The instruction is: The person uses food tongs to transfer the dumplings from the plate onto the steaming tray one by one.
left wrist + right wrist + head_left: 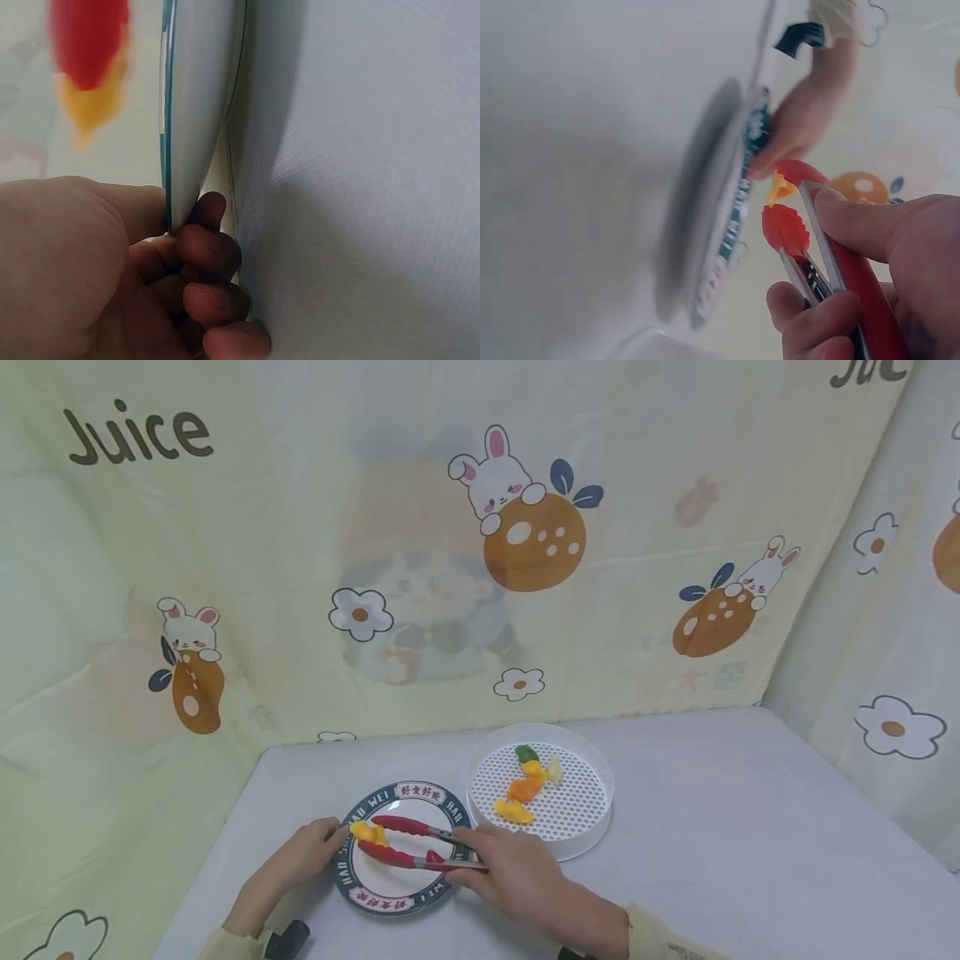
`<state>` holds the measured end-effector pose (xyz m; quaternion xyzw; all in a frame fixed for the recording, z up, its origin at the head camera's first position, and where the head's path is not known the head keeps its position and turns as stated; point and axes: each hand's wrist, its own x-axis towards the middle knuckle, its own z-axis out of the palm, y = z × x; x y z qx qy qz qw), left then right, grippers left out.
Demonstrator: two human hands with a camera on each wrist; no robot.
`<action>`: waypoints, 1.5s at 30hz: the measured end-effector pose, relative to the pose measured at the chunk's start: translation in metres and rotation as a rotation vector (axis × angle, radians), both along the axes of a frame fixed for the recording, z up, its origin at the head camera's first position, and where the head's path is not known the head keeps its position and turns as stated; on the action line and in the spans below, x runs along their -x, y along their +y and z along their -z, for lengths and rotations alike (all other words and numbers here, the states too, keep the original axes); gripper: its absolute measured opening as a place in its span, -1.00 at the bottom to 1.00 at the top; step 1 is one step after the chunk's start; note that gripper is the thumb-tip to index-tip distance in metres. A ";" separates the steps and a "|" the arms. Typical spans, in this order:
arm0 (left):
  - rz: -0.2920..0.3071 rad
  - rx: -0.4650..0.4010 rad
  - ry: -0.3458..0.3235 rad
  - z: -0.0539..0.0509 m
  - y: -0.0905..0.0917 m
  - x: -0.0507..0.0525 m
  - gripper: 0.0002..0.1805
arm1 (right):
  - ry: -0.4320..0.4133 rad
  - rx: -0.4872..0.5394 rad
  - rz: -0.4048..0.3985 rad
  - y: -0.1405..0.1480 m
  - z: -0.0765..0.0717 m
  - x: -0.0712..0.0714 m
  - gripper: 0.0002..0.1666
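My right hand (517, 872) holds a pair of red-tipped metal tongs (840, 277), its fingers and thumb wrapped around the arms. Between the tongs' tips is a yellow dumpling-like piece (369, 834), over the left part of a round plate (382, 903) with a dark green patterned rim. Whether that piece touches the plate is hard to tell. At the plate's left edge, my left hand (311, 850) pinches the rim. In the left wrist view the thumb (139, 210) lies on the upper side and the curled fingers (214, 251) are at the underside.
Behind and right of the plate stands a round white perforated steamer tray (592, 841). Several small pieces lie in it: green (527, 754), yellow (513, 812), orange (525, 789) and pale (555, 771). A printed curtain (300, 527) hangs behind the white table (720, 827).
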<state>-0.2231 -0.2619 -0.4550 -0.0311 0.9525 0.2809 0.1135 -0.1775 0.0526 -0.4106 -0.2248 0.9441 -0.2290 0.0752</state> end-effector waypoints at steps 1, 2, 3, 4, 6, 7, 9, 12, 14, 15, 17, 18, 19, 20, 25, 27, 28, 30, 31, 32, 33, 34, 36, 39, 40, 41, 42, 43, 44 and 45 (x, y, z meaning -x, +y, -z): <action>-0.002 0.000 -0.002 0.000 0.000 0.000 -0.72 | 0.006 0.007 0.007 0.001 -0.003 0.000 -0.31; -0.004 -0.001 -0.004 -0.001 0.000 0.000 -0.73 | 0.016 0.010 0.013 0.002 -0.006 0.001 -0.31; -0.003 0.000 -0.003 -0.002 0.001 -0.001 -0.73 | 0.027 0.010 0.016 0.003 -0.008 0.001 -0.31; -0.003 0.003 -0.003 -0.002 0.001 -0.001 -0.73 | 0.037 0.009 0.020 0.003 -0.010 0.001 -0.31; -0.006 0.005 -0.008 -0.002 0.001 -0.001 -0.73 | 0.044 0.011 0.025 0.004 -0.011 0.001 -0.32; -0.008 0.004 -0.010 -0.002 0.001 -0.001 -0.73 | 0.045 0.010 0.027 0.005 -0.012 0.001 -0.32; -0.011 0.003 -0.017 -0.002 0.001 -0.001 -0.74 | 0.045 0.017 0.031 0.007 -0.012 0.001 -0.34; -0.011 0.005 -0.020 -0.002 0.001 -0.001 -0.72 | 0.061 0.026 0.028 0.012 -0.013 0.000 -0.34; -0.006 0.003 -0.013 -0.002 0.002 0.000 -0.72 | 0.080 0.027 0.028 0.017 -0.015 -0.002 -0.34; -0.006 0.001 -0.009 -0.002 0.002 0.000 -0.72 | 0.089 0.025 0.031 0.019 -0.015 -0.002 -0.34; 0.000 0.000 -0.001 -0.001 0.001 0.000 -0.72 | 0.100 0.019 0.043 0.024 -0.017 -0.004 -0.33; 0.000 0.000 0.001 0.000 0.002 0.000 -0.72 | 0.100 0.017 0.052 0.026 -0.017 -0.004 -0.33; -0.002 -0.001 0.002 0.000 0.002 0.000 -0.72 | 0.100 0.012 0.062 0.029 -0.018 -0.005 -0.32; -0.004 -0.002 0.002 0.000 0.002 0.000 -0.72 | 0.101 0.008 0.072 0.032 -0.019 -0.005 -0.32; 0.001 -0.006 0.017 0.000 0.002 -0.001 -0.70 | 0.105 -0.021 0.129 0.045 -0.020 -0.006 -0.31; 0.006 -0.006 0.028 0.000 0.001 -0.002 -0.70 | 0.107 -0.031 0.153 0.051 -0.020 -0.006 -0.31; 0.004 -0.008 0.031 0.000 0.001 -0.002 -0.71 | 0.111 -0.036 0.166 0.053 -0.020 -0.006 -0.31; 0.003 -0.004 0.035 0.000 0.001 -0.003 -0.71 | 0.110 -0.044 0.190 0.058 -0.020 -0.006 -0.29; 0.002 0.000 0.035 0.000 0.000 -0.003 -0.71 | 0.104 -0.044 0.200 0.061 -0.020 -0.006 -0.28; 0.002 0.003 0.035 0.000 0.000 -0.003 -0.71 | 0.098 -0.048 0.212 0.063 -0.020 -0.006 -0.27; 0.002 0.005 0.036 0.000 0.000 -0.003 -0.71 | 0.092 -0.053 0.223 0.066 -0.021 -0.005 -0.26; 0.002 0.005 0.036 0.000 0.000 -0.003 -0.71 | 0.083 -0.056 0.233 0.069 -0.022 -0.005 -0.26; 0.003 0.008 0.035 0.001 0.000 -0.003 -0.71 | 0.068 -0.066 0.251 0.075 -0.025 -0.005 -0.26; 0.006 0.011 0.034 0.000 0.000 -0.003 -0.71 | 0.056 -0.087 0.263 0.087 -0.030 -0.003 -0.26; 0.006 0.012 0.034 0.000 0.000 -0.003 -0.71 | 0.056 -0.094 0.264 0.092 -0.032 -0.002 -0.25; 0.007 0.016 0.035 0.000 0.000 -0.003 -0.70 | 0.057 -0.100 0.261 0.097 -0.034 -0.002 -0.24; 0.009 0.018 0.035 -0.001 0.000 -0.003 -0.69 | 0.055 -0.103 0.256 0.103 -0.036 -0.001 -0.23; 0.010 0.019 0.034 -0.001 0.000 -0.003 -0.69 | 0.056 -0.104 0.251 0.109 -0.038 -0.001 -0.22; 0.011 0.021 0.035 -0.002 0.000 -0.003 -0.68 | 0.062 -0.109 0.242 0.116 -0.039 0.000 -0.20; 0.010 0.020 0.034 -0.003 0.000 -0.003 -0.68 | 0.065 -0.112 0.237 0.122 -0.041 0.001 -0.18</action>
